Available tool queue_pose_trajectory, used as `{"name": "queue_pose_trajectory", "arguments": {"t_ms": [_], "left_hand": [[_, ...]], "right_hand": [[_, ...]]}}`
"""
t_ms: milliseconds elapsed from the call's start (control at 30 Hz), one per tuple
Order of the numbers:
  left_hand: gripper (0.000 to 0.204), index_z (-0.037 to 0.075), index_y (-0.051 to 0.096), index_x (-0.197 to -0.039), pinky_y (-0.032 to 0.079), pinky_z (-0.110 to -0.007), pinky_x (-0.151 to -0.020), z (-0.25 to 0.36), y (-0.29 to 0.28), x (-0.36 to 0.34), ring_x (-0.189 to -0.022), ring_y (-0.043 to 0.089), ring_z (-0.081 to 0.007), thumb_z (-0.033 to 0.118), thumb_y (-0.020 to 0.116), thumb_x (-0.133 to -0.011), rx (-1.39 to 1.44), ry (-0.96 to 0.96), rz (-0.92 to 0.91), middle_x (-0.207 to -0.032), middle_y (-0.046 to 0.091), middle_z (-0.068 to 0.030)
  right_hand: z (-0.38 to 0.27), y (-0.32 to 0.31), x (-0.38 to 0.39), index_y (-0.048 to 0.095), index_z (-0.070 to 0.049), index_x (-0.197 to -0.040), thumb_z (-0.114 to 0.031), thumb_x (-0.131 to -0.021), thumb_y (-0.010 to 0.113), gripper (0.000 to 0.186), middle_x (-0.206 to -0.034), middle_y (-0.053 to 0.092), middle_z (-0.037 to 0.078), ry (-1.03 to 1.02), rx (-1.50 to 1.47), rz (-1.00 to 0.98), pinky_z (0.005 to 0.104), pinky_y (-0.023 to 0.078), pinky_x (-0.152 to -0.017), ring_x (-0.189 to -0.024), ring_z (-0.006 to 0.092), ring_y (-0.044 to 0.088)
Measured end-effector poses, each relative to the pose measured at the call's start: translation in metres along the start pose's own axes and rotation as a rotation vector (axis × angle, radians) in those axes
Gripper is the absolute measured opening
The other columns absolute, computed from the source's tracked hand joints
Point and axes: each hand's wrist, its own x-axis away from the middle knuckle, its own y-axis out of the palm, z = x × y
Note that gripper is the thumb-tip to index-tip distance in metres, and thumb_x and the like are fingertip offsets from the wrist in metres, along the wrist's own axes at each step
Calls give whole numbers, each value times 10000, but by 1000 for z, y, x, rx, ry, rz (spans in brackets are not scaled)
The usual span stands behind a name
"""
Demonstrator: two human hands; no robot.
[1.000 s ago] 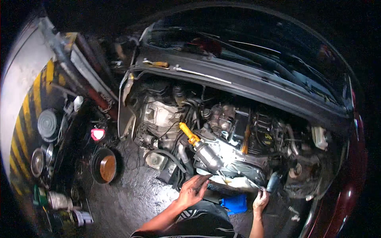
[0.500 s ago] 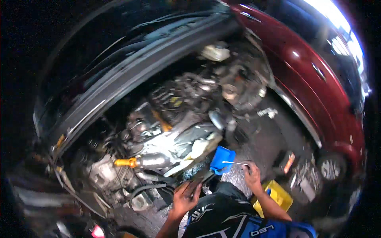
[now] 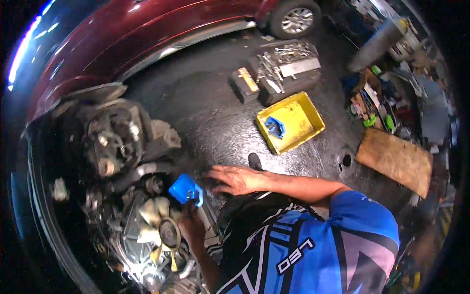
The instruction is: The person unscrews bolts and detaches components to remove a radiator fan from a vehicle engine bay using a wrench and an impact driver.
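Note:
My right hand (image 3: 235,179) lies flat with fingers spread on the dark wet floor, just right of a small blue plastic container (image 3: 185,188). Below that container is my left hand (image 3: 192,225), in shadow against an engine block (image 3: 117,147). Its fingers are beside a pale plastic fan (image 3: 157,215), and I cannot make out whether it grips anything. My blue and black jersey (image 3: 303,245) fills the lower right of the view.
A dark red car (image 3: 147,34) and its wheel (image 3: 293,17) stand at the top. On the floor sit a yellow tray (image 3: 303,122) holding a blue box (image 3: 275,126), open tool cases (image 3: 286,68), a small black box (image 3: 245,83) and a wooden board (image 3: 394,159).
My view has swung from the open engine bay toward the floor and tool cases. My right hand, which held a thin tool by the blue container, now lies spread on the floor.

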Motion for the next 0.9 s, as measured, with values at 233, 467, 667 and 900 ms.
{"name": "queue_pose_trajectory", "arguments": {"t_ms": [233, 467, 667, 900], "left_hand": [[324, -21, 585, -1123, 469, -372, -784, 30, 44, -51, -939, 603, -308, 225, 460, -952, 63, 21, 218, -1034, 625, -204], [335, -53, 568, -1108, 427, -415, -861, 45, 48, -106, -965, 573, -385, 219, 458, -947, -94, -7, 80, -1062, 602, -236], [339, -62, 607, -1040, 431, -452, -845, 58, 58, -188, -980, 570, -409, 243, 512, -927, -244, 109, 89, -1036, 606, -264], [342, -27, 599, -1081, 449, -458, -772, 70, 107, -296, -899, 585, -435, 263, 533, -912, -283, 75, -212, -965, 624, -263]], "right_hand": [[126, -95, 39, 573, -7, -1010, -295, -883, 550, 315, -945, 588, 172, 453, 158, -273, 437, 482, -771, -901, 365, 591], [183, -109, 26, 571, -17, -1022, -260, -896, 531, 277, -928, 595, 170, 547, 162, -110, 428, 485, -771, -879, 358, 597], [194, -129, 9, 612, -10, -881, -296, -916, 514, 304, -872, 616, 146, 527, 130, 304, 414, 477, -742, -846, 332, 602], [236, -181, 13, 624, -18, -777, -465, -925, 455, 501, -703, 616, 152, 993, -97, 354, 397, 460, -707, -739, 305, 613]]}}
